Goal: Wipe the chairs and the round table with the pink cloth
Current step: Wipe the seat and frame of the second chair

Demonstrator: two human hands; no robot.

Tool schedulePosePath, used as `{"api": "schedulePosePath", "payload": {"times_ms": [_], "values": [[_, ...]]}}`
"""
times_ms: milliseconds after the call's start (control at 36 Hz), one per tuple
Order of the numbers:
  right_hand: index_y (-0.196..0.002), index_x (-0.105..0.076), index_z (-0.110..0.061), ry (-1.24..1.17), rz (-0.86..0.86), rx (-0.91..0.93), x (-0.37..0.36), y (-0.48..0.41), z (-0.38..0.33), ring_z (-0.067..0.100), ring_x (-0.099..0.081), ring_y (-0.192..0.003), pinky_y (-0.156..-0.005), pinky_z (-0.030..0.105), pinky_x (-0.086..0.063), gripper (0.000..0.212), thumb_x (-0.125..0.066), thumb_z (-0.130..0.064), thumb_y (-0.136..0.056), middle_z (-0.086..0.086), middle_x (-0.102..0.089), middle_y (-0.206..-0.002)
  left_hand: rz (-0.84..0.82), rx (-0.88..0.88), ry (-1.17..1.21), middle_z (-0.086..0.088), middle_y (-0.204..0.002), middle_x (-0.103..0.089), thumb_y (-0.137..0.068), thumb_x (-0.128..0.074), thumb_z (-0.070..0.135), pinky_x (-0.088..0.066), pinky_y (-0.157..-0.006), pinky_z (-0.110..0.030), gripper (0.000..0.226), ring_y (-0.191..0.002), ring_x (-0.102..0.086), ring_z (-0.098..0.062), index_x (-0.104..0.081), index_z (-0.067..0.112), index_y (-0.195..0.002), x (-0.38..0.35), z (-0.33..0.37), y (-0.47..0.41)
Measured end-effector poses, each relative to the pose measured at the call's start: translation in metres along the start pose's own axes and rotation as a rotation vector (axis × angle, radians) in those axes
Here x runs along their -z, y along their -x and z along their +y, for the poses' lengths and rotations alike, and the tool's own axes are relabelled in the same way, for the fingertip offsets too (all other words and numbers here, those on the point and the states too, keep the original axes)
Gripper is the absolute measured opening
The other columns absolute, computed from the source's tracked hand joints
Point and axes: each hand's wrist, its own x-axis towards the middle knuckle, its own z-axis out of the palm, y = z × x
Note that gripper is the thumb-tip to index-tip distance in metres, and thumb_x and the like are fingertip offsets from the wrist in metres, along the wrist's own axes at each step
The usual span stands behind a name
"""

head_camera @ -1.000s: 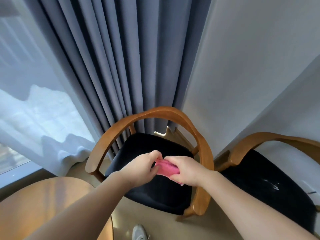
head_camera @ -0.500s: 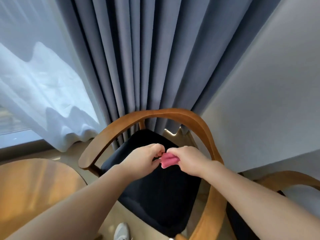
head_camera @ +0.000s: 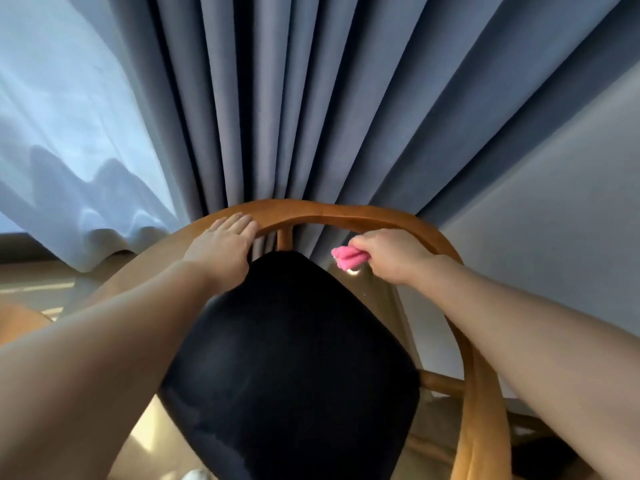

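1. Flat on curved brown wooden chair rail (head_camera: 329,212): left hand (head_camera: 221,249), fingers straight, gripping nothing.
2. Fisted around bunched pink cloth (head_camera: 347,257): right hand (head_camera: 393,255), just below that rail, above black padded seat (head_camera: 287,358).
3. Behind, pleated grey-blue curtain (head_camera: 277,98).

A heavy blue-grey curtain (head_camera: 311,98) hangs in deep vertical folds across the far side of the room, filling the middle of the view from top to floor level. To its left, a sheer white curtain (head_camera: 69,150) glows with daylight, its wavy hem ending just above a dark band (head_camera: 20,245) along the base of the window. A plain pale grey wall (head_camera: 554,220) meets the heavy curtain on the right. Below the sheer, the beige floor (head_camera: 38,289) carries bright strips of sunlight. At the near edge, the tip of a white shoe (head_camera: 195,475) shows.
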Motion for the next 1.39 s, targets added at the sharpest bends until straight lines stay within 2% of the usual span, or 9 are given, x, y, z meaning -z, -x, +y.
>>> {"api": "schedulePosePath", "payload": {"times_ms": [56,194,333,444,556,667,944,1250,1389], "values": [[-0.083,-0.056,-0.031,0.092,0.041,0.100,0.003,-0.013,0.004,0.011,-0.059,-0.103,-0.070,0.018,-0.038,0.033,-0.049,0.001,-0.086,-0.027,-0.055,-0.094,-0.004,-0.003,-0.041,-0.005,-0.159,-0.006,-0.085,-0.044,0.015,-0.004,-0.118,-0.033,0.073,-0.145,-0.001,-0.018,-0.011,0.014,-0.150,-0.011,-0.008,-0.008],[-0.122,-0.060,-0.017,0.548,0.108,0.337,-0.006,-0.041,0.026,0.026,-0.048,-0.127,-0.108,0.040,-0.034,0.037,-0.063,-0.012,-0.086,0.004,-0.059,-0.131,0.021,-0.027,-0.122,-0.005,-0.158,0.008,-0.085,-0.043,0.022,0.002,-0.117,-0.033,0.080,-0.145,0.007,-0.017,0.003,0.014,-0.151,-0.034,-0.016,-0.013],[-0.148,-0.037,-0.015,0.793,-0.054,0.208,-0.033,-0.045,0.054,0.028,-0.017,-0.147,-0.121,0.051,-0.009,0.061,-0.060,-0.020,-0.091,0.006,-0.030,-0.157,0.117,-0.067,-0.160,-0.001,-0.151,0.019,-0.080,-0.041,0.036,0.006,-0.116,-0.032,0.088,-0.141,0.017,-0.012,0.008,0.013,-0.149,-0.048,-0.020,-0.012],[-0.154,-0.001,-0.011,1.020,-0.064,0.173,-0.052,-0.038,0.078,0.026,0.011,-0.149,-0.115,0.044,0.021,0.063,-0.034,-0.022,-0.101,0.008,0.006,-0.162,0.131,-0.090,-0.173,-0.002,-0.149,0.021,-0.079,-0.040,0.044,0.007,-0.115,-0.033,0.091,-0.141,0.016,-0.014,0.011,0.013,-0.147,-0.050,-0.023,-0.014],[-0.151,0.010,-0.005,1.200,-0.078,0.162,-0.067,-0.018,0.096,0.032,0.026,-0.144,-0.106,0.048,0.033,0.060,-0.017,-0.024,-0.100,0.014,0.021,-0.158,0.148,-0.103,-0.187,-0.003,-0.149,0.021,-0.079,-0.039,0.047,0.007,-0.115,-0.033,0.091,-0.140,0.017,-0.013,0.018,0.015,-0.142,-0.051,-0.023,-0.016],[-0.149,0.013,-0.003,1.207,-0.166,0.069,-0.088,0.019,0.110,0.036,0.038,-0.134,-0.102,0.050,0.037,0.059,-0.012,-0.024,-0.099,0.018,0.028,-0.151,0.157,-0.100,-0.215,-0.006,-0.150,0.017,-0.077,-0.040,0.050,0.004,-0.116,-0.034,0.094,-0.144,0.008,-0.019,0.011,0.012,-0.145,-0.051,-0.022,-0.016],[-0.154,-0.003,-0.011,0.940,-0.311,-0.279,-0.132,0.104,0.092,0.028,0.010,-0.150,-0.111,0.044,0.024,0.056,-0.014,-0.028,-0.102,0.010,0.002,-0.163,0.122,-0.102,-0.298,-0.010,-0.158,0.002,-0.073,-0.040,0.054,-0.001,-0.116,-0.036,0.099,-0.145,0.000,-0.023,0.007,0.008,-0.147,-0.046,-0.021,-0.012],[-0.147,0.017,-0.011,0.934,-0.271,-0.380,-0.132,0.089,0.083,0.028,0.021,-0.146,-0.100,0.045,0.039,0.055,-0.006,-0.024,-0.098,0.010,0.019,-0.158,0.115,-0.130,-0.301,-0.012,-0.158,0.004,-0.073,-0.037,0.058,-0.001,-0.117,-0.038,0.100,-0.145,0.004,-0.024,0.008,0.008,-0.147,-0.045,-0.022,-0.014],[-0.143,0.023,-0.010,0.968,-0.177,-0.317,-0.120,0.045,0.085,0.031,0.041,-0.131,-0.098,0.047,0.041,0.057,-0.001,-0.023,-0.093,0.013,0.035,-0.145,0.120,-0.128,-0.310,-0.013,-0.158,0.004,-0.074,-0.037,0.058,0.000,-0.117,-0.038,0.100,-0.145,0.004,-0.024,0.005,0.007,-0.149,-0.047,-0.022,-0.014]]}}
